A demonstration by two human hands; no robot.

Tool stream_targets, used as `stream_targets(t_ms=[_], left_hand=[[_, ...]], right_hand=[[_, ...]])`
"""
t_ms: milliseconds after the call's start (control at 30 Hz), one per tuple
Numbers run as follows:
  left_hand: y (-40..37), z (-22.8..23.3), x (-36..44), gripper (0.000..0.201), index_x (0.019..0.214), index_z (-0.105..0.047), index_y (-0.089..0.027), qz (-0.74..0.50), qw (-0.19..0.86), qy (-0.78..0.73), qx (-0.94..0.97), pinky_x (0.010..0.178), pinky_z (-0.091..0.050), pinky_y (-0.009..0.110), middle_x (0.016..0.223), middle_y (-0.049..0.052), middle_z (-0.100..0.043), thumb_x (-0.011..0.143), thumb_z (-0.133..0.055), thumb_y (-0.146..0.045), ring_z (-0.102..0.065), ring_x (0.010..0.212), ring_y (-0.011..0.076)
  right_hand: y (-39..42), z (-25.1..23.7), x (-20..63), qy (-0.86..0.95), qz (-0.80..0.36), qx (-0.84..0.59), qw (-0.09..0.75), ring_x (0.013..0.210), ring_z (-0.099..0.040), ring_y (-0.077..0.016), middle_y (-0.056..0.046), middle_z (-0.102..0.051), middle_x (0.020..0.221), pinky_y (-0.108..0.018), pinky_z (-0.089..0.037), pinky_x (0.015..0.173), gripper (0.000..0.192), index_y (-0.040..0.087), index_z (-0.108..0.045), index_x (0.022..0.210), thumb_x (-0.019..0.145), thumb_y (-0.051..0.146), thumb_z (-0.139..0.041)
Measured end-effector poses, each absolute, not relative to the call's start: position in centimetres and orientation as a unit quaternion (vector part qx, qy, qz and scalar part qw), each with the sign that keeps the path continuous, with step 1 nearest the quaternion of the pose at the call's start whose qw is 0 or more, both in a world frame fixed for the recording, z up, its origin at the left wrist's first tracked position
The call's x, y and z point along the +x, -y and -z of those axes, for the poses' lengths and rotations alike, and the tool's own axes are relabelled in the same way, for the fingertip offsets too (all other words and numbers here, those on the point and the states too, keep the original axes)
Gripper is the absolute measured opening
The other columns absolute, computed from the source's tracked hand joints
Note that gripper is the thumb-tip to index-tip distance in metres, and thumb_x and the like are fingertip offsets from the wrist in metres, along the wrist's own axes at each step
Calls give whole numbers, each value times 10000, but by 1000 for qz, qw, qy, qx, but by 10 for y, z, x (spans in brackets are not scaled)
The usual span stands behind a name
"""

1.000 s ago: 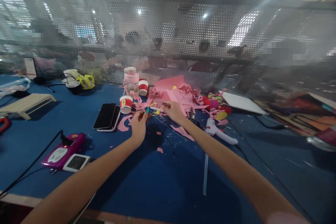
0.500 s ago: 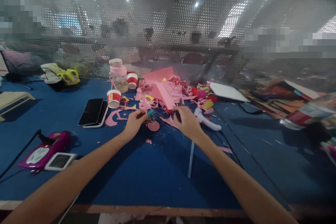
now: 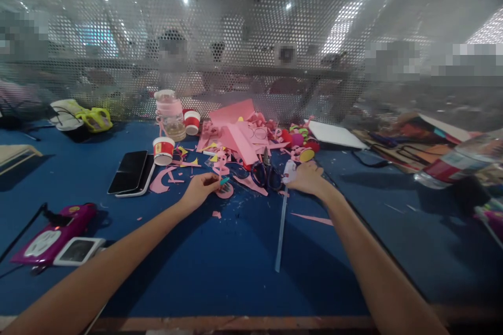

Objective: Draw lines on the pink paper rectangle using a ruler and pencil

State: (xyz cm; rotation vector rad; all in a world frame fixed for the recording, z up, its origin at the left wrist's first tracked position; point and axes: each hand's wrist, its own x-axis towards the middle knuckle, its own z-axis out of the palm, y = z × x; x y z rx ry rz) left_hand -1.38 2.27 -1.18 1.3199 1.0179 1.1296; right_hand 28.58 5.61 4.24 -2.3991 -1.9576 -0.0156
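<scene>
Pinching a teal piece (image 3: pixel 225 181) is the left hand (image 3: pixel 201 188); the right hand (image 3: pixel 307 178), grip unclear, covers a probably light, rigid glue gun (image 3: pixel 290 169), best held by its handle.

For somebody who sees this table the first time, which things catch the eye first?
Probably the pink paper heap, before the perforated screen. Next, the left hand holding a small teal piece in front of the heap, and the right hand on the white glue gun farther right.

A blue table (image 3: pixel 220 267) carries pink scraps (image 3: pixel 157 185), scissors (image 3: pixel 268 169) and cups (image 3: pixel 163 152).
</scene>
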Motion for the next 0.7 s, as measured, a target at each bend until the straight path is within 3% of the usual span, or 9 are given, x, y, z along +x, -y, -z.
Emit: stream_targets(t_ms=[167, 300, 433, 533, 633, 700], left_hand=[[-24, 13, -14, 389, 712, -678, -172, -475, 534, -430, 551, 663, -550, 293, 674, 20, -716, 607, -814, -520, -681, 635, 175], [-26, 16, -15, 414, 708, -666, -177, -486, 524, -439, 544, 660, -558, 298, 671, 19, -711, 600, -811, -550, -687, 645, 181], [-27, 18, -14, 439, 705, -657, -177, -504, 505, -451, 537, 636, -556, 297, 681, 24, -710, 599, -802, -577, -693, 657, 193], [-27, 17, -15, 433, 713, -653, -173, -526, 476, -463, 531, 602, -532, 279, 672, 15, -691, 607, -794, -568, -674, 644, 187], [-28, 15, -21, 387, 759, -647, -174, -558, 427, -485, 520, 613, -509, 257, 698, -6, -669, 644, -777, -520, -646, 649, 162], [-29, 14, -24, 365, 787, -623, -181, -573, 399, -499, 513, 633, -506, 252, 717, -12, -660, 684, -742, -510, -651, 673, 159]], right_hand=[[-56, -43, 301, 687, -12, -725, 52, 1109, -496, -452, -234, -616, 995, -526, -341, 923, 395, 84, -626, 883, 526, 238, -696], [-56, -53, 305, 735, -74, -667, 102, 992, -554, -385, -158, -626, 838, -496, -361, 917, 219, 143, -586, 697, 502, 216, -653], [-53, -67, 304, 760, -186, -598, 176, 866, -570, -279, -83, -641, 815, -394, -440, 823, 267, 184, -582, 735, 489, 267, -639], [-46, -67, 289, 745, -303, -550, 225, 718, -572, -220, -55, -639, 731, -338, -477, 675, 246, 198, -575, 761, 577, 361, -592], [-35, -59, 263, 706, -421, -506, 260, 607, -580, -192, -64, -629, 648, -312, -490, 571, 248, 186, -561, 762, 654, 386, -461], [-27, -55, 247, 679, -485, -486, 261, 431, -497, -152, -45, -571, 527, -284, -436, 439, 294, 169, -560, 721, 677, 417, -408]])
